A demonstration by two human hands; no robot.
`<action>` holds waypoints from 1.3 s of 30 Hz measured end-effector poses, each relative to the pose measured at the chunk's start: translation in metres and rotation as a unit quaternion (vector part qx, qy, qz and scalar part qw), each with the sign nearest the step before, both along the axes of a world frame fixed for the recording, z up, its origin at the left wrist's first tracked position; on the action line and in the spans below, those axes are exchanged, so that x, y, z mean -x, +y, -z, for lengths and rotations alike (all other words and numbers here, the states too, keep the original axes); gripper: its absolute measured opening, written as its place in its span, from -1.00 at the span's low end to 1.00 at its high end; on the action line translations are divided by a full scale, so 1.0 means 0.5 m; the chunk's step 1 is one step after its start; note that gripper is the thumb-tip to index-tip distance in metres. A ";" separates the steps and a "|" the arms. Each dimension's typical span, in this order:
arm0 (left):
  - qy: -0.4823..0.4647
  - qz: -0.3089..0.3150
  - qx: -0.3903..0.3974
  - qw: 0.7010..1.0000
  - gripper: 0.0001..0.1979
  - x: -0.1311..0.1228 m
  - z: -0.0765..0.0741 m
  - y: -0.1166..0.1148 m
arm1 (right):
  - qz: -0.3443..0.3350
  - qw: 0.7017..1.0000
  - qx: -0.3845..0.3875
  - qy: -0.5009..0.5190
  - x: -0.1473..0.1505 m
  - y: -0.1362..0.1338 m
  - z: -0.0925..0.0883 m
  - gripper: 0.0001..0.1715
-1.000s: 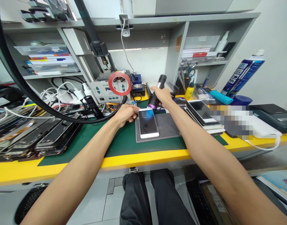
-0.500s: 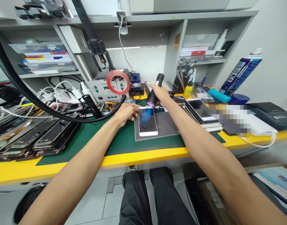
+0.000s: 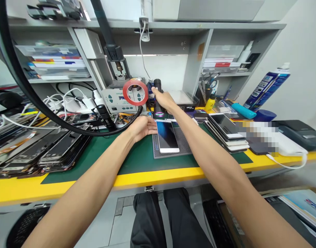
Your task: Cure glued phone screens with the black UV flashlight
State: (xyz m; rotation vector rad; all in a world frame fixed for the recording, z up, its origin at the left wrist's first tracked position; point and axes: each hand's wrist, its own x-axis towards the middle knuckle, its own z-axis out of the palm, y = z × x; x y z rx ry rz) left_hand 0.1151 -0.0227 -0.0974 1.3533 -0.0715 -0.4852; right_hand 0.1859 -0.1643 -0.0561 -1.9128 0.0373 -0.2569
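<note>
A white phone point(image 3: 167, 137) lies face up on a grey ribbed mat point(image 3: 185, 146), its screen lit bluish at the top. My right hand point(image 3: 163, 99) is wrapped round a black torch point(image 3: 157, 98) that stands nearly upright, its violet-glowing lens just over the phone's far end. My left hand point(image 3: 143, 126) rests on the green mat point(image 3: 137, 156) at the phone's upper left corner, fingers curled against its edge.
A red tape ring point(image 3: 135, 91) hangs on a black hose beside a grey soldering station point(image 3: 114, 99). Piles of phone screens point(image 3: 44, 151) fill the left side, a stack of phones point(image 3: 227, 132) sits right, a blue spray can point(image 3: 266, 86) stands far right. The bench has a yellow edge point(image 3: 153, 175).
My right hand swung the torch from a leftward slant to nearly upright, moving it left over the phone's top edge. My left hand stayed at the phone's corner.
</note>
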 end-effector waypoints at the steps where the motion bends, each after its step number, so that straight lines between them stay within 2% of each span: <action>1: 0.002 -0.002 0.006 1.000 -0.93 0.000 0.002 -0.002 | 0.003 1.000 0.003 0.001 0.003 0.000 -0.003 -0.25; 6: -0.021 -0.011 0.023 0.999 -0.85 0.004 0.001 -0.010 | 0.020 1.000 0.002 -0.012 0.024 -0.015 -0.031 -0.23; 13: -0.179 -0.121 0.056 0.975 -0.75 0.013 -0.031 -0.001 | 0.034 0.991 -0.055 -0.117 0.057 -0.041 -0.100 -0.27; 19: -0.266 -0.091 0.069 0.957 -0.74 0.041 -0.041 -0.005 | 0.068 0.971 -0.007 -0.228 0.123 -0.019 -0.152 -0.33; 24: -0.268 -0.051 0.098 0.957 -0.79 0.061 -0.050 -0.003 | 0.053 0.951 -0.001 -0.306 0.167 0.000 -0.158 -0.35; 31: -0.232 -0.064 0.115 0.964 -0.85 0.064 -0.054 -0.008 | 0.015 0.939 0.024 -0.342 0.172 0.016 -0.150 -0.36; 35: -0.217 -0.044 0.166 0.961 -0.90 0.066 -0.051 -0.011 | -0.012 0.930 0.037 -0.367 0.187 0.025 -0.146 -0.36; 39: -0.206 -0.014 0.216 0.954 -0.87 0.067 -0.046 -0.015 | -0.021 0.919 0.052 -0.391 0.203 0.034 -0.140 -0.35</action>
